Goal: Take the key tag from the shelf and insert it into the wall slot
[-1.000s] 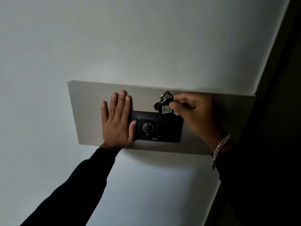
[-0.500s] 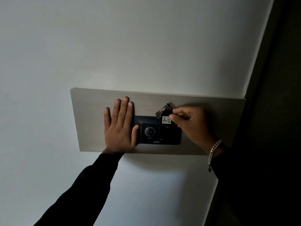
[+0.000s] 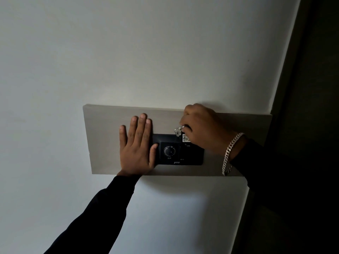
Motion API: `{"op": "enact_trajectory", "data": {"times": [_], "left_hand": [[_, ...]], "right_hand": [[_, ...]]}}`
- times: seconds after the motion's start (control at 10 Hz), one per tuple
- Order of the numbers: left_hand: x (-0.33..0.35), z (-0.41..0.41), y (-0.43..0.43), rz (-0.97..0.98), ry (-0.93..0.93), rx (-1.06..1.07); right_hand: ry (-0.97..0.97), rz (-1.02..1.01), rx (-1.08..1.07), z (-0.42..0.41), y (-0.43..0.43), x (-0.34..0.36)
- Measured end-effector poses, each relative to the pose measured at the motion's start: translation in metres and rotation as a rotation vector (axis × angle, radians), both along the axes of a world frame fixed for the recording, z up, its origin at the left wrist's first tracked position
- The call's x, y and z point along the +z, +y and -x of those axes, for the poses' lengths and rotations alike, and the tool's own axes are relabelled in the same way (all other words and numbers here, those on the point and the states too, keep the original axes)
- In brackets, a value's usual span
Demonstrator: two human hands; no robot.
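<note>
A black wall plate (image 3: pixel 190 156) with a round dial (image 3: pixel 169 150) sits on a pale wooden panel (image 3: pixel 104 136). My right hand (image 3: pixel 203 129) is closed around the key tag (image 3: pixel 185 138), a dark tag with a white label reading "40", pressed at the plate's upper right where the slot lies. A silver key (image 3: pixel 177 132) on a ring hangs out by my fingers. The slot itself is hidden behind tag and fingers. My left hand (image 3: pixel 137 145) lies flat on the panel, fingers spread, its thumb on the plate's left edge.
The panel is fixed to a plain white wall (image 3: pixel 146 52). A dark door frame or corner (image 3: pixel 311 88) runs down the right side. A silver chain bracelet (image 3: pixel 231 153) hangs on my right wrist.
My right hand has turned over and risen above the tag, now covering its right part and pressing down at the plate. The left hand has stayed flat. The view has shifted slightly.
</note>
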State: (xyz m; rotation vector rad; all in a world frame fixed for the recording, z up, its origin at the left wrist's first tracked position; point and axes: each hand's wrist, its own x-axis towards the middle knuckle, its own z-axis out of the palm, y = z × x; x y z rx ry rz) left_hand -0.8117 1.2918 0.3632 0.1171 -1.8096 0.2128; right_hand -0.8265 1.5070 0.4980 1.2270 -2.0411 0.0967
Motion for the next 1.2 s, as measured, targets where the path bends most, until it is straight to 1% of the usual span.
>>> {"op": "enact_trajectory", "data": {"times": [0.1,0.2,0.3,0.4,0.5,0.6,0.8,1.0,1.1,1.2], "left_hand": [[0.0,-0.001,-0.001,-0.006,-0.016,-0.009],[0.0,-0.001,-0.001,-0.006,-0.017,-0.015],[0.0,-0.001,0.0,-0.007,-0.002,-0.007],[0.0,-0.001,0.0,-0.008,-0.003,-0.007],[0.0,-0.001,0.0,-0.007,-0.009,-0.009],[0.001,-0.002,0.001,-0.013,-0.02,-0.009],[-0.001,0.0,0.0,0.001,-0.019,-0.001],[-0.005,0.001,-0.002,0.022,-0.037,0.052],[0.001,-0.009,0.001,0.002,-0.09,0.033],[0.005,-0.016,0.007,-0.039,-0.114,-0.101]], "right_hand": [[-0.112,0.199,0.137,0.004,0.003,0.003],[-0.21,0.49,0.262,0.008,0.013,-0.009],[-0.196,0.615,0.299,0.012,0.016,-0.023],[-0.158,0.627,0.327,0.018,0.015,-0.031],[-0.089,0.597,0.342,0.024,0.015,-0.037],[-0.063,0.576,0.354,0.028,0.016,-0.042],[-0.044,0.61,0.417,0.036,0.015,-0.046],[-0.041,0.665,0.405,0.039,0.01,-0.065],[-0.06,0.659,0.418,0.035,0.009,-0.059],[-0.054,0.664,0.39,0.026,0.013,-0.066]]}}
